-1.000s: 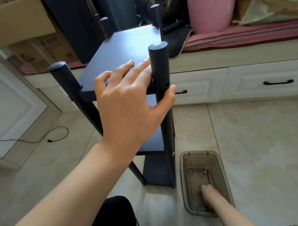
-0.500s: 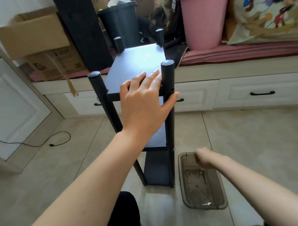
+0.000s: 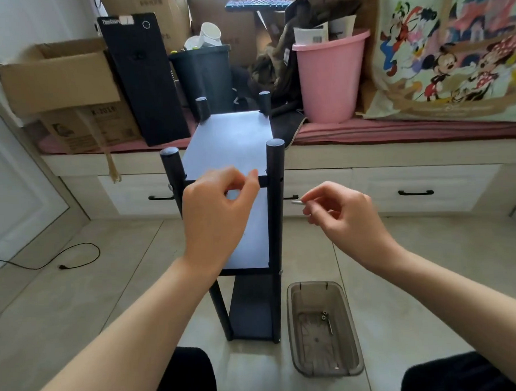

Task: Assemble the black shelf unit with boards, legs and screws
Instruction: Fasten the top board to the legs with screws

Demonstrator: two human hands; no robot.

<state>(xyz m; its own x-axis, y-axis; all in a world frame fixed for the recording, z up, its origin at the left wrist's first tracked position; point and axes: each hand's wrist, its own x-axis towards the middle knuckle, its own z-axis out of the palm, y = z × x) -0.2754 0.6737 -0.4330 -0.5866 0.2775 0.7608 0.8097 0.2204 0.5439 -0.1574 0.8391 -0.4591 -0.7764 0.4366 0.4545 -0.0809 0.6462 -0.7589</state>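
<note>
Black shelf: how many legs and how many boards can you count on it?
Legs: 4
Boards: 3
Total: 7

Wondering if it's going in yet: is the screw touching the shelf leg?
Apart. The head view shows the screw in the right hand, with the white drawer visible between it and the leg.

The shelf unit [image 3: 246, 225] stood on the floor [image 3: 401, 263]; the tray [image 3: 351, 339] lay right of it, screws [image 3: 324, 315] inside.
</note>
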